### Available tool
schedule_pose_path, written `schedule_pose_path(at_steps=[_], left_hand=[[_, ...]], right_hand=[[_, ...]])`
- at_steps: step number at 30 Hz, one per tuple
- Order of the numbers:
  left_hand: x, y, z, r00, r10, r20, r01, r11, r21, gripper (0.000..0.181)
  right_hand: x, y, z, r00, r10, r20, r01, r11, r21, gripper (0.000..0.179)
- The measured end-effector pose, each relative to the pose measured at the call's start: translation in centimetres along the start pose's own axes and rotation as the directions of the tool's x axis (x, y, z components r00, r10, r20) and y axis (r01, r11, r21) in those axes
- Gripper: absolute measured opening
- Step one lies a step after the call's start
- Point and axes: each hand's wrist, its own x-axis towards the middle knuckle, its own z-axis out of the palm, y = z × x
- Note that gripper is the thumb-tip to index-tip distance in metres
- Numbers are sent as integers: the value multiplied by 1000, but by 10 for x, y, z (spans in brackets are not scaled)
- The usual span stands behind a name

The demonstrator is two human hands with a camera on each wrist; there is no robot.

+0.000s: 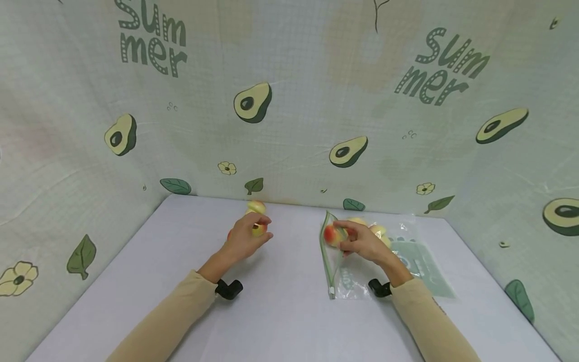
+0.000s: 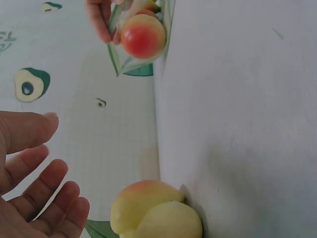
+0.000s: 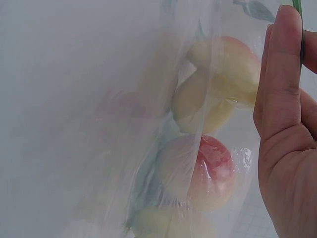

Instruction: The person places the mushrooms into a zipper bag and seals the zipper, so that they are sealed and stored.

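My left hand (image 1: 244,239) is held with thumb and fingers apart, beside several yellow-red peaches (image 1: 256,206) at the back of the table. Nothing sits in its fingers; in the left wrist view two peach-like lobes (image 2: 168,215) lie near the fingertips. My right hand (image 1: 362,241) pinches the rim of a clear zip bag (image 1: 323,251) with a green-edged mouth, which gapes toward the left. One red-blushed peach (image 1: 332,235) lies just inside that mouth. Deeper in, several more peaches (image 3: 215,171) show through the plastic in the right wrist view.
A white cloth (image 1: 280,311) covers the tabletop. Behind it hangs a curtain (image 1: 298,110) printed with avocados, meeting the table's back edge. The bag's printed green panel (image 1: 425,266) lies flat toward the right. A white slider (image 1: 332,290) sits at the bag's near corner.
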Motion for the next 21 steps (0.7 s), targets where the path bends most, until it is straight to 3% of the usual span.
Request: schedule_pose_path(at_steps=[16, 21], left_hand=[[-7, -33, -32, 994, -93, 55, 90, 994, 59, 36], [-9, -43, -41, 994, -86, 66, 81, 994, 73, 40]], right_hand=[[1, 3, 1, 1000, 12, -2, -12, 1000, 2, 59], [1, 1, 3, 1000, 13, -4, -12, 1000, 6, 59]])
